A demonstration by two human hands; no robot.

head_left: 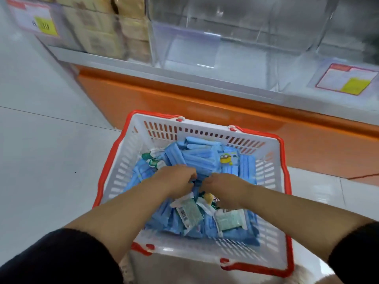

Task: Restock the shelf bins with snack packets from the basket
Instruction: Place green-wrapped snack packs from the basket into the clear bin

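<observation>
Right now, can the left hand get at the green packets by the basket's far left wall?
Probably yes: the green packets lie uncovered just beyond the left hand, though it grips blue packets.

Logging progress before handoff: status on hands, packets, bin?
Both in basket: left hand and right hand curled on blue packets. None lifted clear yet. Ahead, clear bin looks empty; nothing in the way.
</observation>
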